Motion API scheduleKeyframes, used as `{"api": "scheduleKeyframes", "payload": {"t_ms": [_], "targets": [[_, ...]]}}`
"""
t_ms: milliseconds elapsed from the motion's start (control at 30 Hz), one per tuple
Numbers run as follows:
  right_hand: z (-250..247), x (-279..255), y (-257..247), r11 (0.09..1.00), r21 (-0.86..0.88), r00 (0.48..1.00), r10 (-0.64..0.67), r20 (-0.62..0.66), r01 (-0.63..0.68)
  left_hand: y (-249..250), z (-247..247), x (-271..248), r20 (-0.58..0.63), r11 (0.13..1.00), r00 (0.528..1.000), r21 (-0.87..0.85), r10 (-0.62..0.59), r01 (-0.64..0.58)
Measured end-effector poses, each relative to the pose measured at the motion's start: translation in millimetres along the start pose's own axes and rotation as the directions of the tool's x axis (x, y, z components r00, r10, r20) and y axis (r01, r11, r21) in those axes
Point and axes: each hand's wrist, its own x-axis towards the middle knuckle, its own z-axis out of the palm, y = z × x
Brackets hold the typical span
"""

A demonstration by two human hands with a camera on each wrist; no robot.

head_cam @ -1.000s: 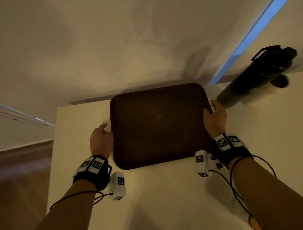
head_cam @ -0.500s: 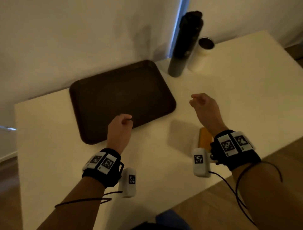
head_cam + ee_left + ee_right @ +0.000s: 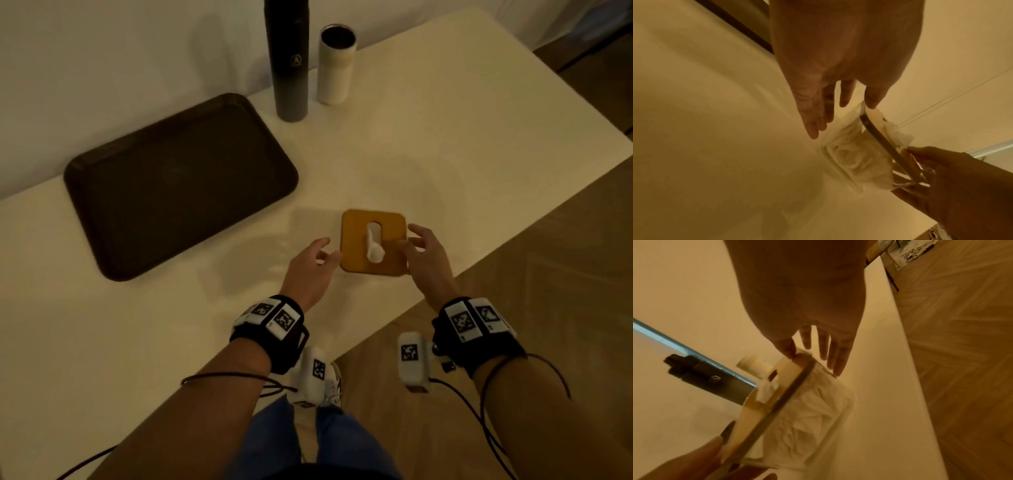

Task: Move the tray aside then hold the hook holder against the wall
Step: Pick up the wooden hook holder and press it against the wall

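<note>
The dark brown tray (image 3: 178,185) lies flat at the back left of the white table, near the wall. The hook holder (image 3: 359,226), an orange square plate with a white hook (image 3: 372,246), lies flat near the table's front edge. My left hand (image 3: 329,248) is at its left edge, fingers straight, thumb touching the near left corner. My right hand (image 3: 409,236) is at its right edge with fingers spread and the thumb resting on the plate. In the wrist views the holder's thin edge (image 3: 879,138) (image 3: 760,410) runs between the two hands (image 3: 838,104) (image 3: 813,350).
A tall black bottle (image 3: 291,58) and a white cup (image 3: 335,65) stand by the wall behind the holder, right of the tray. The table's front edge runs diagonally just past my right hand, with wooden floor (image 3: 548,274) beyond.
Both hands have let go of the tray, which stays at the back left. They moved right and toward me to the two sides of the hook holder.
</note>
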Motion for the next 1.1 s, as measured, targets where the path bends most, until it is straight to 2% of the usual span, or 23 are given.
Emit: {"api": "scheduleKeyframes", "payload": {"t_ms": [167,267,500,733,800,833,900,1033,1100], "targets": [[-4,1,2,0.990,0.123,0.990,0.056,0.129,-0.072,1,18,1,0.035,0.999,0.999,0.031,-0.016,0.015],[-4,1,1,0.987,0.139,0.986,0.057,0.155,-0.079,2,22,0,0.020,1.000,1.000,0.024,0.000,-0.001],[24,-14,-18,0.991,0.131,0.976,-0.013,0.219,-0.016,-9,-7,-20,-0.090,0.999,0.995,-0.024,-0.044,0.042],[109,-44,-69,0.991,0.075,0.928,-0.127,0.350,0.107,-35,-91,-54,-0.299,0.988,0.948,-0.138,-0.109,0.070],[126,-52,-80,0.991,0.073,0.920,-0.131,0.370,0.111,-39,-107,-61,-0.326,0.984,0.938,-0.165,-0.119,0.067],[158,-62,-98,0.988,0.059,0.899,-0.152,0.412,0.140,-51,-137,-70,-0.378,0.974,0.915,-0.215,-0.144,0.064],[179,-71,-111,0.986,0.054,0.890,-0.166,0.425,0.158,-58,-158,-73,-0.397,0.962,0.899,-0.262,-0.184,0.081],[263,-100,-153,0.973,0.031,0.837,-0.212,0.505,0.228,-95,-239,-85,-0.484,0.948,0.844,-0.306,-0.234,0.087],[302,-113,-171,0.971,0.025,0.822,-0.217,0.527,0.240,-111,-279,-89,-0.504,0.949,0.833,-0.307,-0.229,0.075]]}}
